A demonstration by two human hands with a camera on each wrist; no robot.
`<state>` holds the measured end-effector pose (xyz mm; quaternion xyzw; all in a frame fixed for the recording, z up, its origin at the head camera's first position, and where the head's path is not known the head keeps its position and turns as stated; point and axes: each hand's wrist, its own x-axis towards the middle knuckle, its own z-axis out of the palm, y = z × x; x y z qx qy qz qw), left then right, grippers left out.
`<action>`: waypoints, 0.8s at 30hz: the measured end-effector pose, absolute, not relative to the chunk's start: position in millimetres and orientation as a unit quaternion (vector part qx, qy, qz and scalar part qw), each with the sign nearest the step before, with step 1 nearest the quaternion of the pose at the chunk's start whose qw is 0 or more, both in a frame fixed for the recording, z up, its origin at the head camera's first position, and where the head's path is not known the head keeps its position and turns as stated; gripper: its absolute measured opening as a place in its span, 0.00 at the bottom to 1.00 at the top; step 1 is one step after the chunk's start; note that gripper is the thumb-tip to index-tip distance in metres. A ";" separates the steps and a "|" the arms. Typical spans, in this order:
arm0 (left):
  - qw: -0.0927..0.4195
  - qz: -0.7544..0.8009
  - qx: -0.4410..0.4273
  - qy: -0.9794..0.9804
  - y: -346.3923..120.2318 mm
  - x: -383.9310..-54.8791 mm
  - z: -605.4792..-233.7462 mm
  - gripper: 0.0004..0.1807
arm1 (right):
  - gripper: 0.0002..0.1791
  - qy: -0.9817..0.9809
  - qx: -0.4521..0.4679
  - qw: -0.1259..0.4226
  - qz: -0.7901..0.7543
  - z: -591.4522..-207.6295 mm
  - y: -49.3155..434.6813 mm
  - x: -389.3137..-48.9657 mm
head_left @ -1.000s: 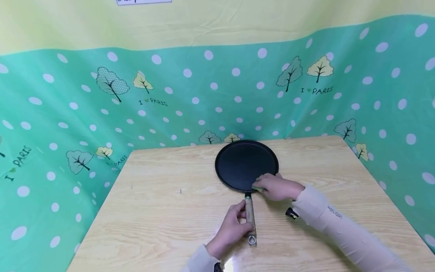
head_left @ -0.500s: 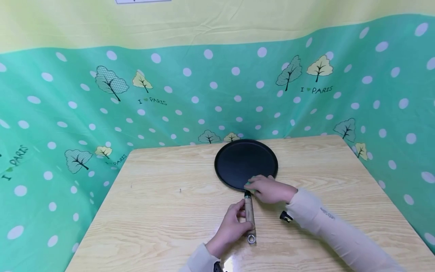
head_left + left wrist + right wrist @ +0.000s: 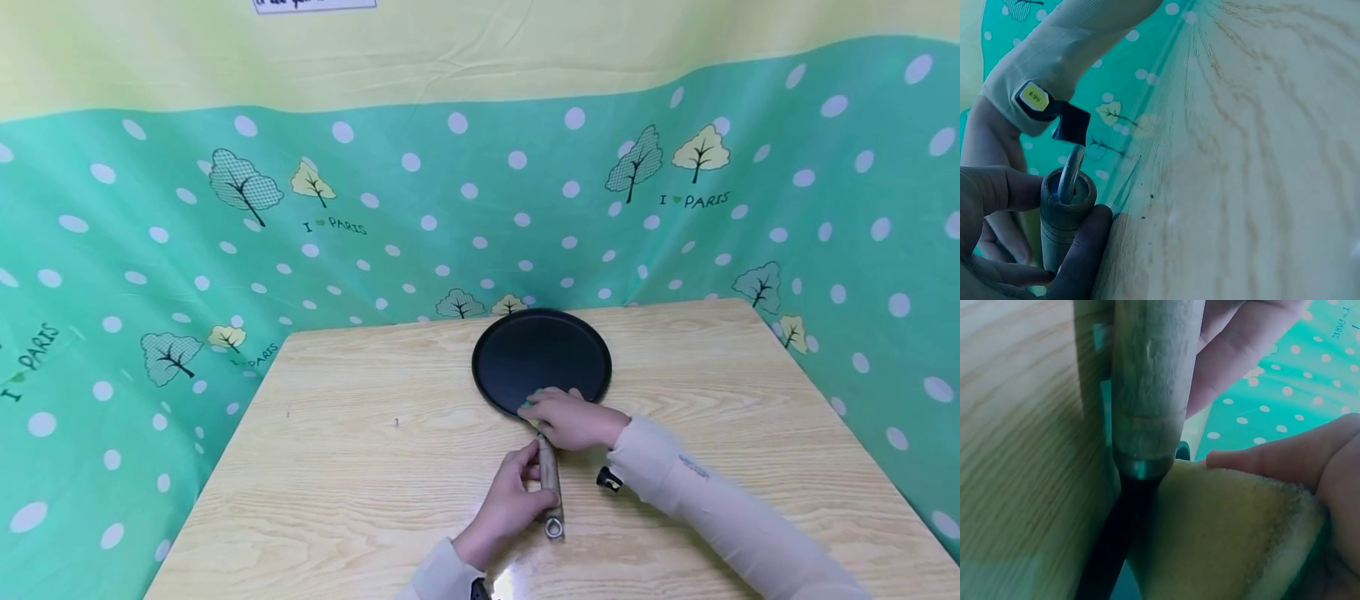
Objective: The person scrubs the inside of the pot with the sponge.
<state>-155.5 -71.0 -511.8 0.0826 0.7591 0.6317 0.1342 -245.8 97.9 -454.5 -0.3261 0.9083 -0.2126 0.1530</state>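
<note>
A round, flat black pan (image 3: 542, 354) lies on the wooden table with its wooden handle (image 3: 551, 473) toward me. My left hand (image 3: 512, 502) grips that handle, thumb and fingers on its sides; the metal hanging loop (image 3: 1071, 174) sticks out of the end in the left wrist view. In my right hand (image 3: 574, 420) is a yellow sponge (image 3: 1210, 525) with a green side, pinched between thumb and fingers. The sponge is at the pan's near rim, right by the dark metal neck (image 3: 1129, 519) of the handle. My right hand hides part of the rim in the head view.
The light wooden table (image 3: 360, 467) extends on both sides of the pan. Behind it hangs a green dotted cloth (image 3: 420, 200) with printed trees, close to the pan's far rim. A black wrist mount (image 3: 609, 479) sits under my right sleeve.
My right hand has slid left with the sponge along the pan's near rim, to the handle's neck. My left hand keeps its grip on the handle, and the pan has stayed nearly still.
</note>
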 end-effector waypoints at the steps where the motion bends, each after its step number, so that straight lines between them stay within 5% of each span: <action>1: 0.134 0.631 0.083 0.760 -70.9 -155.5 -511.9 0.49 | 0.24 0.908 -0.325 0.154 -0.215 -454.7 95.9 -246.3; 24: 0.117 0.624 0.089 0.767 -70.1 -156.2 -512.9 0.46 | 0.25 0.910 -0.314 0.156 -0.221 -455.4 63.2 -259.9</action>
